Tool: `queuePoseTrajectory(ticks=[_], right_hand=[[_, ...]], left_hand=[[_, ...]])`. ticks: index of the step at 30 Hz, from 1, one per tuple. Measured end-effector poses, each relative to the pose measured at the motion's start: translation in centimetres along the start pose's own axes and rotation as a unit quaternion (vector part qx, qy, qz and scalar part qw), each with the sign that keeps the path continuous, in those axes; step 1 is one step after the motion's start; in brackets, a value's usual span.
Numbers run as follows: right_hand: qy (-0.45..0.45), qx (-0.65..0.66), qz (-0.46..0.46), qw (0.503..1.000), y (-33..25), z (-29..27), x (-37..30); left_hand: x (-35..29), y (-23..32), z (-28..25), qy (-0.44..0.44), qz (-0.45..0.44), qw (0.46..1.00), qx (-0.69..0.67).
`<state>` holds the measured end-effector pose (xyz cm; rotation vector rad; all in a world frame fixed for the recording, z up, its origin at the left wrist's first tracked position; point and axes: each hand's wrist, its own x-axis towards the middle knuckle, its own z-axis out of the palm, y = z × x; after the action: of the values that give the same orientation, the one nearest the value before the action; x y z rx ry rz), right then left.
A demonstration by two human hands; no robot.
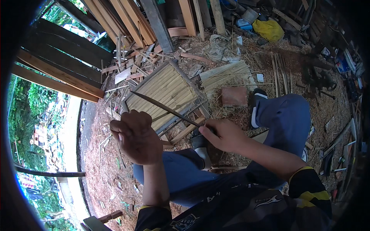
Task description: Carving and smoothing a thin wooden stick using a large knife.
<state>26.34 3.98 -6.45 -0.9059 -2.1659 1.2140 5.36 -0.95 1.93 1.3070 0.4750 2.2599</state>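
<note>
The blade [165, 109] looks matt metal; the frame [187, 80], wood.

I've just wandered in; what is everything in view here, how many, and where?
Blade: one, dark brown, centre, in the right hand
Panel: one, tan slats in a greyish frame, beyond the hands
Strips: many, pale, right of the panel
Tile: one, reddish, below the strips
Bundle: one, yellow, top right
Planks: several, brown, upright at the top
Greenery: uncounted, green, far left
Clutter: too jumbled to count, mixed colours, right edge
Floor: one, brown, littered, underneath
Trousers: one pair, blue, lower middle
Shirt: one, black and yellow, bottom
Hands: two, bare; right at centre, left hand left of it, fingers curled
</note>
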Motion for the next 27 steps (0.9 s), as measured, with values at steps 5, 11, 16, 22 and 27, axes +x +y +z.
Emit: queuePoseTrajectory(ticks=[5, 11, 16, 22, 27], right_hand=[[-0.004, 0.004, 0.015, 1.0, -0.4, 0.1, 0.3], [-0.013, -0.027, 0.007, 1.0, -0.4, 1.0, 1.0], [-0.027, -0.038, 0.063, 0.997, 0.3, 1.1, 2.1], [-0.003, -0.012, -0.04, 0.999, -0.8, 1.8, 1.3], [0.007, -0.053, 0.02, 0.998, 0.3, 2.1, 2.0]], left_hand=[[-0.6, -0.3, -0.5, -0.022, -0.018, 0.999, -0.039], [-1.1, 0.4, -1.7, -0.045, -0.052, 0.996, -0.051], [-1.6, 0.1, -1.2, -0.049, -0.037, 0.997, -0.051], [-1.8, 0.2, -0.5, -0.057, -0.048, 0.997, -0.027], [-1.8, -0.1, -0.6, -0.039, -0.03, 0.998, -0.03]])
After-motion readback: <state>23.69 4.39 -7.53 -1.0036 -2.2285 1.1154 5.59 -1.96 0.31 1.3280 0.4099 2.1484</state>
